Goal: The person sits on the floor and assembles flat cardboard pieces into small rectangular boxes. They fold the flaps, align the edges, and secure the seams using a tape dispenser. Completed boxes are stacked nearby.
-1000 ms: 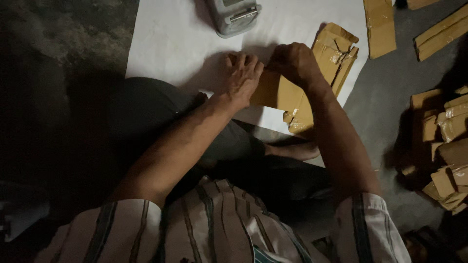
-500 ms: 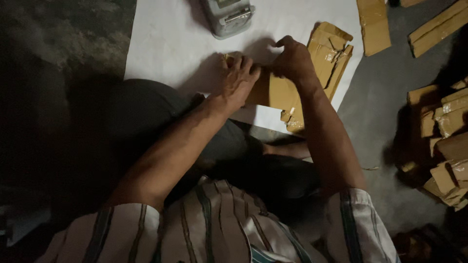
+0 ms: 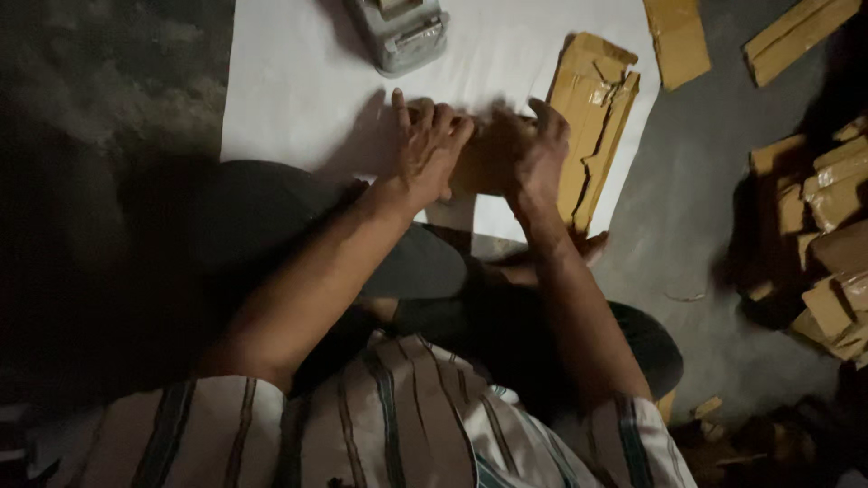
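Both hands are on a flat brown cardboard piece (image 3: 477, 163) lying on the white sheet (image 3: 298, 81), close to the sheet's near edge just above the person's knee. The left hand (image 3: 425, 149) lies flat with fingers spread over its left end, and the right hand (image 3: 538, 154) is curled around its right end, gripping it. Not much free room on the right: a stack of taped cardboard pieces (image 3: 592, 117) sits just beside the right hand, running out to the sheet's right edge. Plenty of bare sheet left of the left hand. A grey metal device (image 3: 398, 32) sits beyond the hands, apart from them.

The piece itself is dim and mostly covered, plain brown, no detail I can make out.

Compared to half a second ago, the hands have closed in over it, so less cardboard shows between them.

More cardboard pieces (image 3: 823, 235) are piled on the grey floor, well off to the right.
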